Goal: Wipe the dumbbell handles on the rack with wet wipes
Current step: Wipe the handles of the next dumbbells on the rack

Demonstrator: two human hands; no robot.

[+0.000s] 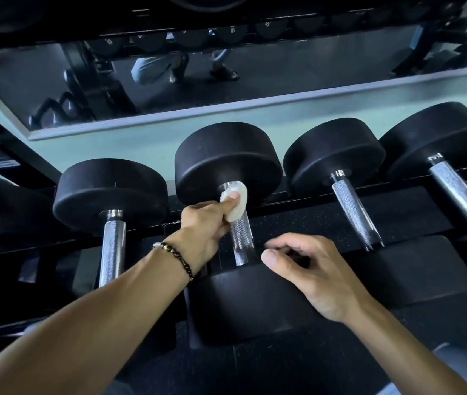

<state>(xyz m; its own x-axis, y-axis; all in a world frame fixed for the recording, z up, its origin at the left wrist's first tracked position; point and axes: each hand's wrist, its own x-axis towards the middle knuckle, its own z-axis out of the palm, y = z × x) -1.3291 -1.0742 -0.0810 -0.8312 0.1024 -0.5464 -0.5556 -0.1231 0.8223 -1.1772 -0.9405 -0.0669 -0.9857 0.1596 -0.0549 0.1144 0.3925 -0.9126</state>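
Note:
A row of black dumbbells with knurled chrome handles lies on the rack [326, 201]. My left hand [206, 223] grips a white wet wipe [238, 202] wrapped round the far end of the middle dumbbell's handle [242, 240], close to its far head [226, 161]. My right hand [312, 269] rests on that dumbbell's near head [243, 303], fingers loosely curled beside the handle's near end, holding nothing.
Neighbouring dumbbell handles lie to the left [112, 246] and right [353, 209], [457, 192]. A wall mirror [255, 81] behind the rack reflects a crouching person's legs. An upper rack shelf [112, 18] overhangs at the top. Dark rubber floor lies below.

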